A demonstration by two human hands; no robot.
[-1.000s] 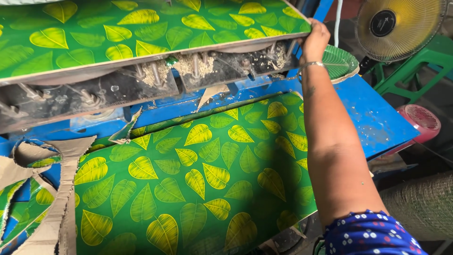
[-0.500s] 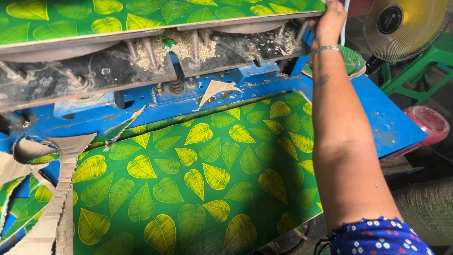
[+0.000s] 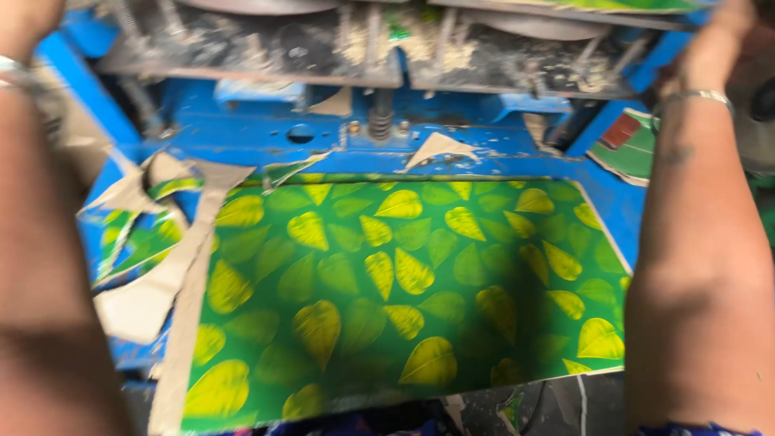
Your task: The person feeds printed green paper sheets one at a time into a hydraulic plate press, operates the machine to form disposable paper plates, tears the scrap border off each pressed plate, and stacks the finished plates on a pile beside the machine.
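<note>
A green sheet printed with yellow leaves (image 3: 404,291) lies flat on the blue press bed (image 3: 484,153). Above it hangs the grimy underside of the upper die (image 3: 363,48), with a sliver of a second leaf-printed sheet (image 3: 646,4) on top. My right hand (image 3: 718,48), a bangle at its wrist, is raised to the top right and grips that upper sheet's edge. Raised at the top left corner, my left hand (image 3: 24,24) is mostly cut off by the frame. What it holds is hidden.
Torn cardboard trimmings with leaf print (image 3: 153,266) hang over the left side of the bed. Small scraps (image 3: 440,147) sit at the back of the bed. A stack of green pressed plates (image 3: 630,145) rests at the right.
The view has tipped down and closer to the bed. My left arm has come into view at the left, and the upper sheet has slid almost out of the top.
</note>
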